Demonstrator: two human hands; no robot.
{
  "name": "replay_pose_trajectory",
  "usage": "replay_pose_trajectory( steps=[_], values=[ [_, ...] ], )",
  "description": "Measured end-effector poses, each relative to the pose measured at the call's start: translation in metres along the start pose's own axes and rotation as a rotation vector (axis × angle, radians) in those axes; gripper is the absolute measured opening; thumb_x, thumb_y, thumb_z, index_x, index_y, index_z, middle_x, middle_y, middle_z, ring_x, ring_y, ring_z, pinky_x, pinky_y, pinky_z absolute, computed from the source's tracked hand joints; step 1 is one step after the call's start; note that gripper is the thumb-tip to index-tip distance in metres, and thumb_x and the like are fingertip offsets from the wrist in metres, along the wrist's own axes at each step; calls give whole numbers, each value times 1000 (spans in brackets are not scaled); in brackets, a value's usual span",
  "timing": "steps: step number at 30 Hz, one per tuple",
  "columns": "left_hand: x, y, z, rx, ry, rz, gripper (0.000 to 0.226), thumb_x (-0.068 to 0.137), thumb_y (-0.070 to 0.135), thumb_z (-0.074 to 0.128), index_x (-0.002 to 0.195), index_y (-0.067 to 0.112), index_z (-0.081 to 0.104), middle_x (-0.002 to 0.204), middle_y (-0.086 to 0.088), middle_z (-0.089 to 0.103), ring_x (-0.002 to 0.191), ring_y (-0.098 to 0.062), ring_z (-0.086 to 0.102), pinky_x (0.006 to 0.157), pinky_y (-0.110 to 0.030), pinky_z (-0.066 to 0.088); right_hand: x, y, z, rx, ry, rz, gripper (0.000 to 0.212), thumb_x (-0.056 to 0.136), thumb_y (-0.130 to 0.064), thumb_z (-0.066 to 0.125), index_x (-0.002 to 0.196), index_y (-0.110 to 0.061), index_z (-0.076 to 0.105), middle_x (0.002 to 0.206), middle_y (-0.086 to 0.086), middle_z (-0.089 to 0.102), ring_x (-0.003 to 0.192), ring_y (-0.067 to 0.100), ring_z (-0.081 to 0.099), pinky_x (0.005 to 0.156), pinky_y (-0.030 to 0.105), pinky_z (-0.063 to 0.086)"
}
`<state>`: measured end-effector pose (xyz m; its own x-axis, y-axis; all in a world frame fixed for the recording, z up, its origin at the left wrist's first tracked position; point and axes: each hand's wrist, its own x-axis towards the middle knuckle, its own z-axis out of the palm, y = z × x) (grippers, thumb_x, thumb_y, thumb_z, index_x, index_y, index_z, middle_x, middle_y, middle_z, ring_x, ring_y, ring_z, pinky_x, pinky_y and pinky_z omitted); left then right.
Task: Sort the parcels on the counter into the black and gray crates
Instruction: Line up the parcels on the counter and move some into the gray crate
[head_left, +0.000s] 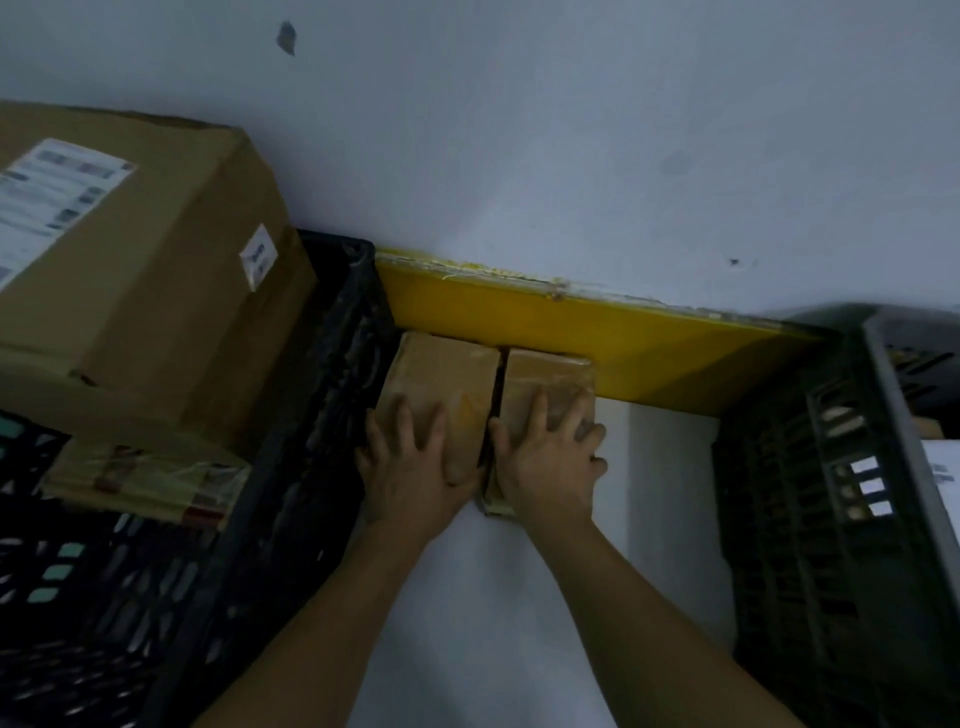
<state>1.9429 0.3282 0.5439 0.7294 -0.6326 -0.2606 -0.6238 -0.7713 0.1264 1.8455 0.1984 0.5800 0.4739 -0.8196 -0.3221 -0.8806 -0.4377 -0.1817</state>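
Parcels sit side by side at the far edge of the white worktop (519, 597), pushed up against a yellow strip (597, 332) that runs along the foot of the pale wall (571, 130). They are two small brown cardboard boxes wrapped in clear tape: the left small brown parcel (441, 379) lies just beside the black plastic lattice crate (291, 467), and the right small brown parcel (545, 384) touches it along a narrow dark seam. The left hand (410, 467) lies on top of the left parcel with fingers spread and reaching over its upper face, the thumb down at the seam between the two boxes; it presses flat on the box, not wrapped round it. The right hand (545, 467) covers the near half of the right parcel, fingers splayed across the top and bending over its right edge, so it grips that box. Both forearms come in from the near edge. Inside the black crate on the left a large brown cardboard carton with white shipping labels (135, 270) rests above a flatter taped brown package (145, 483). On the right stands the dark gray plastic slotted crate (831, 493), well apart from the two parcels, with bare worktop between; its contents are too blurred to tell.
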Motion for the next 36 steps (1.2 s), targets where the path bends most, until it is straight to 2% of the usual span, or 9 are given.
replay_pose_trajectory(
  steps=[4, 10, 15, 18, 24, 30, 33, 36],
  values=[
    [4, 8, 7, 183, 23, 62, 86, 101, 79, 23, 172, 33, 6, 178, -16, 9, 161, -50, -3, 127, -66, 6, 6, -3, 4, 0, -30, 3, 85, 103, -79, 17, 172, -32, 4, 177, 18, -18, 159, 56, -1, 121, 72, 24],
    [11, 5, 8, 164, -36, 70, 84, 102, 77, 15, 171, 34, -7, 179, -15, -6, 162, -46, -9, 129, -64, 7, 13, -6, 8, -14, -57, 9, 86, 102, -79, 14, 172, -32, -6, 176, 18, -23, 160, 54, -15, 123, 75, 18],
    [16, 6, -4, 80, -32, 58, 77, 104, 74, 9, 171, 36, 3, 179, -13, -4, 163, -42, -11, 128, -65, 4, 12, -2, 5, -25, -47, 8, 85, 102, -80, 11, 171, -36, -10, 177, 15, -24, 161, 51, -17, 121, 77, 17],
    [13, 9, -22, 80, 32, 47, 79, 104, 74, 8, 171, 32, 11, 179, -13, 0, 163, -40, -8, 128, -65, 1, 4, 6, -3, -61, 33, -37, 83, 103, -78, 9, 171, -35, -9, 177, 14, -25, 162, 49, -17, 122, 77, 13],
    [-1, 35, -80, 110, 157, 65, 85, 100, 76, 3, 172, 29, 10, 179, -14, 0, 163, -40, -7, 127, -67, 1, -22, 28, -59, -145, 176, -133, 83, 105, -75, 10, 174, -29, 3, 178, 14, -21, 165, 41, -14, 130, 66, 6],
    [-36, 97, -121, 42, 259, 225, 86, 100, 77, 4, 172, 31, 9, 180, -12, -2, 164, -38, -10, 128, -67, 1, -87, 85, -125, -107, 377, -128, 83, 106, -74, 13, 173, -26, 16, 181, 13, -10, 166, 38, -8, 132, 62, 7],
    [-65, 141, -127, 13, 274, 346, 85, 101, 77, 7, 172, 30, 9, 180, -12, -3, 164, -38, -11, 128, -68, 1, -123, 131, -149, -82, 501, -96, 83, 106, -73, 17, 172, -23, 25, 181, 15, 0, 167, 39, 0, 131, 61, 13],
    [-98, 180, -129, -12, 278, 438, 83, 103, 76, 11, 172, 29, 9, 180, -12, -3, 164, -37, -11, 128, -67, 1, -150, 181, -164, -85, 559, -52, 79, 108, -70, 22, 171, -24, 26, 181, 15, 4, 166, 39, 4, 130, 61, 17]
  ],
)
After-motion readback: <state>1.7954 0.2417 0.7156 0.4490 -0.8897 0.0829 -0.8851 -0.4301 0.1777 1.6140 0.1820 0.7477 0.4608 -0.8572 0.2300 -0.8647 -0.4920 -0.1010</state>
